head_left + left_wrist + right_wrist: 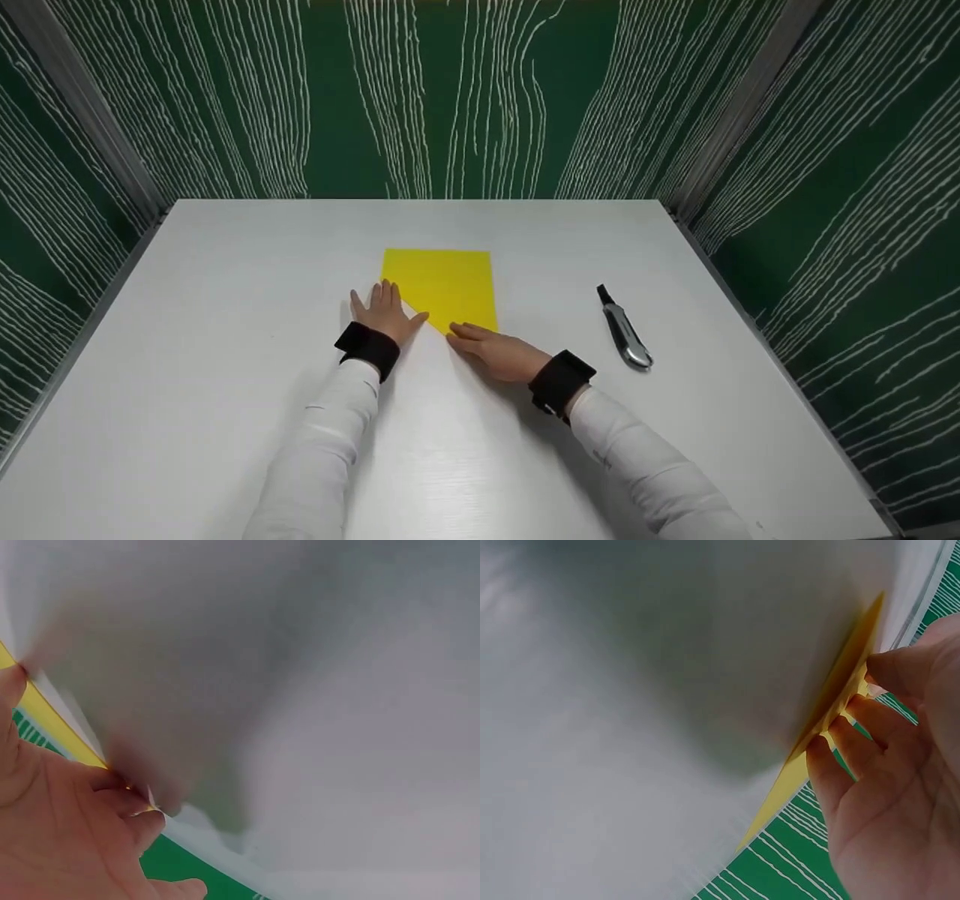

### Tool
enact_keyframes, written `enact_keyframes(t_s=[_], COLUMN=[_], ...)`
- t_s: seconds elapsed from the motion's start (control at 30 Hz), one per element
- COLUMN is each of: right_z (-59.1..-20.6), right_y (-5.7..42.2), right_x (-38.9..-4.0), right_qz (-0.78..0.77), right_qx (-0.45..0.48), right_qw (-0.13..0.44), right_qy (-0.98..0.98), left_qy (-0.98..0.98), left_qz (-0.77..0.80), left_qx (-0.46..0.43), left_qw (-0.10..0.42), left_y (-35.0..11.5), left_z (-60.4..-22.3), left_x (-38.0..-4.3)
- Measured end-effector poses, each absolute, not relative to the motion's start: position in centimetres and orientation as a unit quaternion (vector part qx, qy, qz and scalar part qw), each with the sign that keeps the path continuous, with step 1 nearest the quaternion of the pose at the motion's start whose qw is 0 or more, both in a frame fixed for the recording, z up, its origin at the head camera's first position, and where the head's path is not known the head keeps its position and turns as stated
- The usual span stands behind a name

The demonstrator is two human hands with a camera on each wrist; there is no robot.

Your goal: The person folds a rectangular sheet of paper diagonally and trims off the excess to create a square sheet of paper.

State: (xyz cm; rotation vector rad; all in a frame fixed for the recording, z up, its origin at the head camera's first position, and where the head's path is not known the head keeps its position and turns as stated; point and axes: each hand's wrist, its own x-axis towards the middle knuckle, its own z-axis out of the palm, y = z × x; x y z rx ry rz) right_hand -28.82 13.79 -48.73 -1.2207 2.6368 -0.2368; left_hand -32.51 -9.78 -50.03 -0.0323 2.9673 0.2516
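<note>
A square yellow sheet of paper (442, 277) lies on the white table, its lower left side running as a slanting edge. My left hand (382, 311) lies along that slant, fingers spread and nearly straight, with fingertips and thumb at the paper's edge. At the near end of the slant, the fingers of my right hand (499, 352) are stretched out and touch the paper's lower part. Seen from the right wrist, a shaded, raised strip of the paper (840, 675) stands along the fingertips. To the right of the right hand lies a utility knife (626, 330).
The white tabletop (187, 315) reaches back to a green wall (345, 97) with white wavy lines. Similar green panels stand at the left and right, with grey frame posts (720, 142) at the corners. Black bands (562, 381) circle both wrists.
</note>
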Motion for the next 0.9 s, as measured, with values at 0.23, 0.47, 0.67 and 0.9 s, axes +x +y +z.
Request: enact_keyframes(t_s=[0.23,0.47,0.67,0.9], right_z=[-48.6,-48.7,-48.5,-48.6], right_y=[13.7,13.8,13.8,14.0], right_x=[-28.9,-29.0,-29.0,-29.0], right_qz=[-0.091,-0.1,-0.096,-0.106], right_qx=[-0.41,-0.409,-0.416,-0.422], right_qw=[0.12,0.132,0.136,0.133], right_qy=[0.899,0.898,0.894,0.89], left_qy=[0.992,0.989,0.991,0.991], left_qz=[0.088,0.113,0.102,0.105], left_qx=[-0.025,-0.048,-0.066,-0.03], left_qw=[0.084,0.081,0.064,0.073], left_y=[-10.5,-11.0,-11.7,-10.9], left_z=[-50.8,-51.6,-51.4,-51.1], left_x=[-33.7,-34.0,-33.6,-33.4])
